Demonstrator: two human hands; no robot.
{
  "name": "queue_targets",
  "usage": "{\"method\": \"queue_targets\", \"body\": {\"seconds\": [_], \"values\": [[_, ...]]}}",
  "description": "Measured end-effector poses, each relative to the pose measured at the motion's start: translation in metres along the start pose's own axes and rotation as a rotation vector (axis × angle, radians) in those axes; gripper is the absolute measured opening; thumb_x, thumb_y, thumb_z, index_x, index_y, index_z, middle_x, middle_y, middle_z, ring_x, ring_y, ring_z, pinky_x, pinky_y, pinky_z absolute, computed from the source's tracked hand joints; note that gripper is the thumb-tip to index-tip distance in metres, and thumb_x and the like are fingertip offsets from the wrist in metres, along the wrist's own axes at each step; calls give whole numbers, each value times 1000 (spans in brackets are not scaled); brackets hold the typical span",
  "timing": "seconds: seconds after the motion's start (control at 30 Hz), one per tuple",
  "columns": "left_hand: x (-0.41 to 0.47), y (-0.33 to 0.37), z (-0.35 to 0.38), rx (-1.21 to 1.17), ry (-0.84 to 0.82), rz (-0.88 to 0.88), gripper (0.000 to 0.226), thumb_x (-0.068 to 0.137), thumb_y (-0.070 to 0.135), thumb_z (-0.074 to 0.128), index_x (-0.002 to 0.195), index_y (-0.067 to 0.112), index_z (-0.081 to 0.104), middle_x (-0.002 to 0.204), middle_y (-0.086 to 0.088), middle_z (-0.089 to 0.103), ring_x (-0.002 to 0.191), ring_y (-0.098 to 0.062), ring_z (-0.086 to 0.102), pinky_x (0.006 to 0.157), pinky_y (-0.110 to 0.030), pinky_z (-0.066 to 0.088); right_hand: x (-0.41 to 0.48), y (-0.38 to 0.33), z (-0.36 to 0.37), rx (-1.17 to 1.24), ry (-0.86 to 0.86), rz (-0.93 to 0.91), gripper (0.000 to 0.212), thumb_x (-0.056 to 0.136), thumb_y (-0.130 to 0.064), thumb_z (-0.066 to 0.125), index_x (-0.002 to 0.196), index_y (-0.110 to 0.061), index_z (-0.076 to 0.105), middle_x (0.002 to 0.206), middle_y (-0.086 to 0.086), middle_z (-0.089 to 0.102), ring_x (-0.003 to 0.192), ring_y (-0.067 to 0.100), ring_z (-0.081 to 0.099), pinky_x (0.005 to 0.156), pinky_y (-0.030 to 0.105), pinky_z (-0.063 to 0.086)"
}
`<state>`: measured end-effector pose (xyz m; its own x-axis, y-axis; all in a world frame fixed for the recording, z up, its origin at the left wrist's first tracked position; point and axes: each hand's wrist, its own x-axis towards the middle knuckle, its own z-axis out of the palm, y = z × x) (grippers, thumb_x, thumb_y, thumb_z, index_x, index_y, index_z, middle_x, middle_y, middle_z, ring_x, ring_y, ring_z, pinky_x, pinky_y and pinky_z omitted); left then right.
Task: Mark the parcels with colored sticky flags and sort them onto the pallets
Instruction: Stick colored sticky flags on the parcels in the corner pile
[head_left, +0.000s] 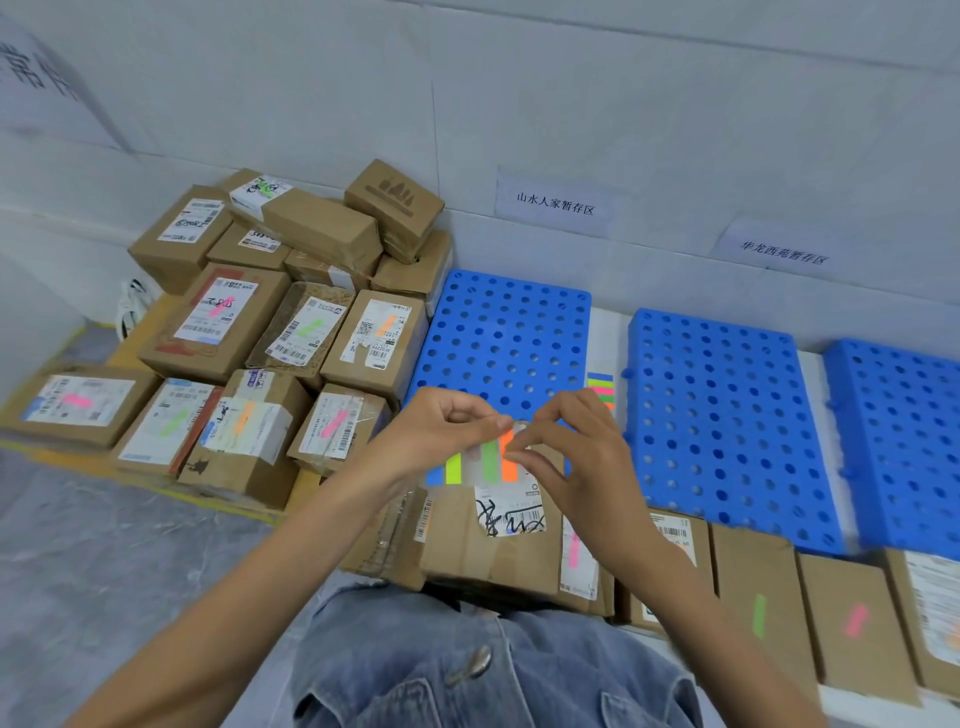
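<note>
A person in a denim shirt (488, 670) works over a floor of parcels, both hands raised just above a box (493, 540) directly in front. The left hand (441, 431) pinches the top edge of a clear flag sheet (472, 462) carrying blue, yellow-green, green and orange strips. The right hand (566, 441) closes thumb and forefinger on the upper end of the orange flag (508, 457) at the sheet's right side. The two hands nearly touch above the sheet.

To the left, a pile of parcels (249, 353) lies against the wall, many already bearing pink, green or orange flags on their labels. Three blue perforated pallets (717, 415) lie side by side along the wall to the right, bare of parcels. A second flag pad (600, 387) rests in the gap between the first two pallets. Along the near edge at right, a row of boxes (810, 613) shows a green flag and a pink one. Two paper signs (556, 203) with Chinese text hang on the wall above the pallets.
</note>
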<state>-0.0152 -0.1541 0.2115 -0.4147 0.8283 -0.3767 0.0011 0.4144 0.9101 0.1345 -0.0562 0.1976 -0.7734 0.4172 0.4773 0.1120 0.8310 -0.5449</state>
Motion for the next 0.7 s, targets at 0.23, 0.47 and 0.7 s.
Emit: {"method": "queue_targets", "body": {"seconds": [0.23,0.47,0.7], "values": [[26,-73,-36,264,422,-60,16,83,21,70,74,9,72,73,-3,68,66,-7,59,69,-23,46,-11,13,8,291,-351,561,12,76,-17,76,68,-23,69,80,-3,61,79,6,52,71,9,36],[32,-163,-30,489,224,-189,14,80,28,73,67,29,69,79,6,71,77,-8,66,74,-30,52,-11,51,59,70,-457,606,15,82,-10,67,71,-19,62,66,-15,46,62,2,44,60,13,34],[51,-193,-18,698,225,-41,12,84,12,65,90,20,71,96,4,71,92,-13,64,83,-32,52,-37,68,83,-80,-255,447,21,82,-21,69,100,-19,60,100,-8,53,96,10,44,81,23,34]]}}
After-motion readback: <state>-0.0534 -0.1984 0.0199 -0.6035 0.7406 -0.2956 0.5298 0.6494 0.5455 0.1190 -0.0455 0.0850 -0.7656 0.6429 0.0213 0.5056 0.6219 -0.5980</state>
